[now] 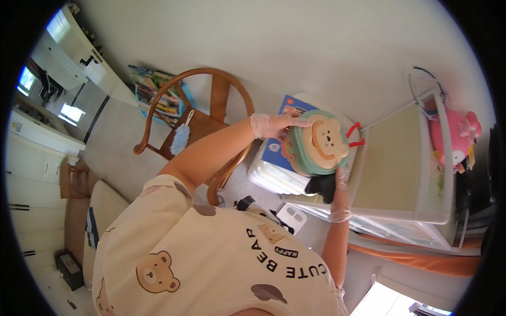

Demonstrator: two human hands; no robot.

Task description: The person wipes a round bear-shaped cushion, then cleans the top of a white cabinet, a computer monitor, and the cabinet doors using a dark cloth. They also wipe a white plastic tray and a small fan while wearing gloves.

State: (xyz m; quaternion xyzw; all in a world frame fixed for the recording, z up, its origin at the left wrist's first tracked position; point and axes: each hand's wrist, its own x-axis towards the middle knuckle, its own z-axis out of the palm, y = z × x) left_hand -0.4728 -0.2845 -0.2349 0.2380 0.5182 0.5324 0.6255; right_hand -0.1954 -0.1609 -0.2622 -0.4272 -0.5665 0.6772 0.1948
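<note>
A cartoon-animal box (326, 138) in green and cream, with a raised face and an orange curved handle on top, is tilted in front of me. My left hand (278, 124), in a clear disposable glove, grips its left side with the thumb over the lid. On the near right, my right hand (340, 191), also gloved, holds a black cloth (323, 187) against the lower edge of the box. Part of the right fingers is hidden. Behind the box lies a blue printed book or flat carton (274, 152), on top of a white plastic container (263, 172).
A wooden armchair (219, 98) stands to the left, with a blue fluffy duster (181, 138) on its seat. A rack of books (158, 94) is behind it. On my right is a white-framed drawer cabinet (389, 158) with a pink plush toy (454, 134) beyond. A white step stool (291, 217) is below.
</note>
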